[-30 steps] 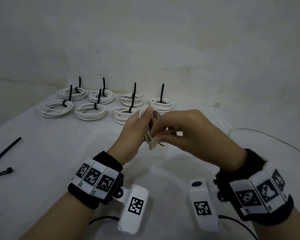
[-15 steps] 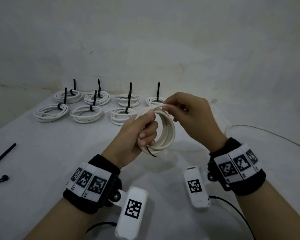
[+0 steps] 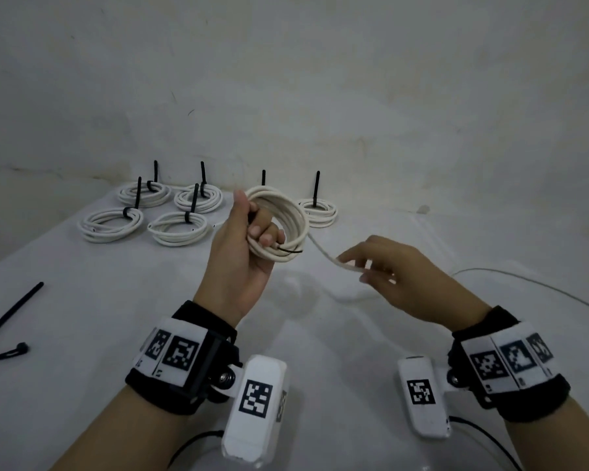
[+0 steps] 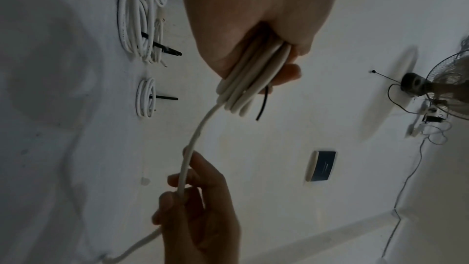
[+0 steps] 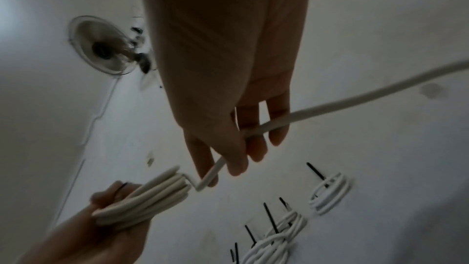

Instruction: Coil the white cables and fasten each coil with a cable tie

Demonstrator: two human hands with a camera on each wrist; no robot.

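My left hand (image 3: 252, 253) holds up a coil of white cable (image 3: 288, 212), fingers curled through its loops; the coil (image 4: 243, 87) is seen edge-on in the left wrist view. The thin black end of a cable tie (image 3: 291, 251) sticks out under those fingers. A loose strand (image 3: 320, 251) runs from the coil down to my right hand (image 3: 357, 268), which pinches it between thumb and fingers. In the right wrist view the strand (image 5: 330, 107) crosses my right hand's fingers (image 5: 253, 148). The rest of the cable (image 3: 531, 288) trails right across the table.
Several finished white coils (image 3: 111, 224) with upright black ties lie in rows at the back of the white table (image 3: 116, 334). A loose black cable tie (image 3: 12, 317) lies at the left edge. A wall fan (image 4: 446, 85) shows in the wrist views.
My right hand left the top of the coil and slid down and to the right along the loose strand. My left hand lifted the coil higher and farther back.
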